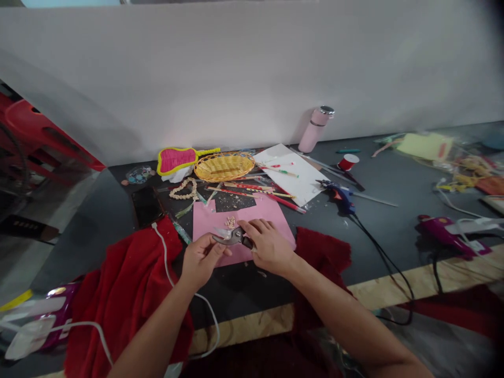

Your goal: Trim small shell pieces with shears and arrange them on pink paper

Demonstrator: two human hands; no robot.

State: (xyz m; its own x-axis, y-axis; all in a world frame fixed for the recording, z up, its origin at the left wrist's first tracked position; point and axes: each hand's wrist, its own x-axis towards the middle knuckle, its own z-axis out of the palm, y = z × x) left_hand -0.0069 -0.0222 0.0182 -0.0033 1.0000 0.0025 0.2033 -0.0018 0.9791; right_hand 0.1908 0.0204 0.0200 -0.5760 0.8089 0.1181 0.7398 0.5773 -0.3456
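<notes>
My right hand is wrapped around the dark handles of a pair of pruning shears, whose metal jaws point left. At those jaws my left hand pinches with thumb and fingers; what it holds there is too small to make out. Both hands are over a sheet of pink paper. Just beyond the jaws, a small pile of pale bits lies on this paper. Behind it are several red and wooden sticks and a heart-shaped string of pale beads.
A wicker basket, white paper and a pink bottle stand or lie near the grey partition. To the right are a blue glue gun and its cable. A phone and red cloth lie left.
</notes>
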